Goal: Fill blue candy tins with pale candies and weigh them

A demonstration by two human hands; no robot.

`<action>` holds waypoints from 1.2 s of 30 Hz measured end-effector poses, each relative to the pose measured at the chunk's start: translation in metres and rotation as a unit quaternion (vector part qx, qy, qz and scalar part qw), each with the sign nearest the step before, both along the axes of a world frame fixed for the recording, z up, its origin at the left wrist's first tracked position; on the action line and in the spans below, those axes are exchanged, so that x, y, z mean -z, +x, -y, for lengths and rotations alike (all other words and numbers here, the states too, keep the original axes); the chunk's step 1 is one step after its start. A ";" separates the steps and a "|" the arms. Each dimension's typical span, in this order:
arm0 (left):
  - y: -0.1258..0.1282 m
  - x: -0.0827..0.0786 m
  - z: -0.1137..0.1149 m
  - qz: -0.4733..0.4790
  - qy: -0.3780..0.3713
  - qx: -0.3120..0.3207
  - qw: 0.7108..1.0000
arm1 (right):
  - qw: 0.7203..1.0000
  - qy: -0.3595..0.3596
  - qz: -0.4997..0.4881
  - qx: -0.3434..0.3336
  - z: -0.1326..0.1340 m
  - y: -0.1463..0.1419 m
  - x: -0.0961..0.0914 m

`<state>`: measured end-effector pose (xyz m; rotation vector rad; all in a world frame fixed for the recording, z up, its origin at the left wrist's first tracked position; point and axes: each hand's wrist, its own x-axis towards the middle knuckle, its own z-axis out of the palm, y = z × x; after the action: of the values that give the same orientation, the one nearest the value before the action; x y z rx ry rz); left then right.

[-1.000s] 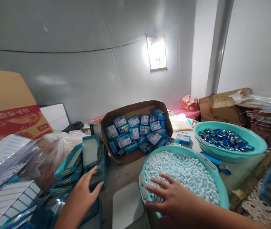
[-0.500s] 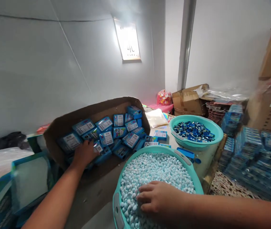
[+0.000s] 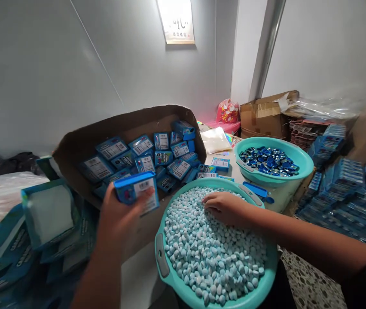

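Observation:
A small blue box [image 3: 135, 184] with a white barcode label is in my left hand [image 3: 120, 221], gripped between thumb and fingers and raised in front of the cardboard carton. The carton [image 3: 70, 141] holds several more blue boxes [image 3: 110, 148] of the same look. My right hand [image 3: 223, 207] rests in the far part of a turquoise basin [image 3: 166, 277], its fingers curled together and their tips hidden. White and pale-blue tablets [image 3: 211, 257], like small mints, fill this basin. Whether any are inside the right hand's fingers is hidden.
A second turquoise basin [image 3: 305, 161] holds shiny blue pieces [image 3: 268, 161] behind the first, at right. A blue lid-like piece [image 3: 254, 189] lies between the basins. Stacks of wrapped blue packs [image 3: 347, 201] stand at right. Blue display cartons [image 3: 49, 214] are piled at left.
My left hand has come out of the carton toward me with a blue box. My right hand has moved farther back in the tablets, and its fingers are more curled. The view has tilted down.

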<state>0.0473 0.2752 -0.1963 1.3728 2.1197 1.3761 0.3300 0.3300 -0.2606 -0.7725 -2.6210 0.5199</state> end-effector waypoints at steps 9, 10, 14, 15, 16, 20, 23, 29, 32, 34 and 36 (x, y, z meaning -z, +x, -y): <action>0.073 0.067 0.040 0.147 0.045 -0.041 0.987 | 0.997 0.029 0.060 -0.040 0.102 -0.022 -0.009; 0.072 0.068 0.039 0.143 0.046 -0.038 0.988 | 0.996 0.029 0.075 -0.047 0.106 -0.023 -0.006; 0.070 0.067 0.037 0.165 0.045 -0.025 0.985 | 0.991 0.035 0.123 -0.024 0.091 -0.024 0.002; 0.070 0.067 0.037 0.173 0.048 -0.022 0.983 | 0.991 0.039 0.128 -0.013 0.083 -0.024 0.003; 0.070 0.067 0.037 0.178 0.051 -0.016 0.983 | 0.991 0.044 0.130 -0.002 0.076 -0.024 0.004; 0.070 0.069 0.036 0.178 0.049 0.030 0.982 | 0.990 0.059 0.125 0.036 0.051 -0.021 0.007; 0.071 0.069 0.035 0.160 0.048 0.064 0.984 | 0.992 0.057 0.100 0.056 0.038 -0.012 0.006; 0.075 0.069 0.036 0.118 0.036 0.051 0.991 | 0.988 -0.041 -0.017 0.150 0.011 0.018 0.001; 0.076 0.070 0.034 0.118 0.014 0.062 0.991 | 0.980 -0.115 -0.012 0.159 0.005 0.026 0.001; 0.075 0.071 0.033 0.119 -0.005 0.072 0.990 | 0.974 -0.155 -0.013 0.163 0.006 0.028 0.000; 0.074 0.072 0.030 0.125 -0.007 0.073 0.989 | 0.969 -0.186 -0.011 0.161 0.008 0.027 -0.002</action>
<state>0.1216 0.2448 -0.2683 1.2499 1.8277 1.3908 0.3568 0.3220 -0.2584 -1.2693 -2.3344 0.9284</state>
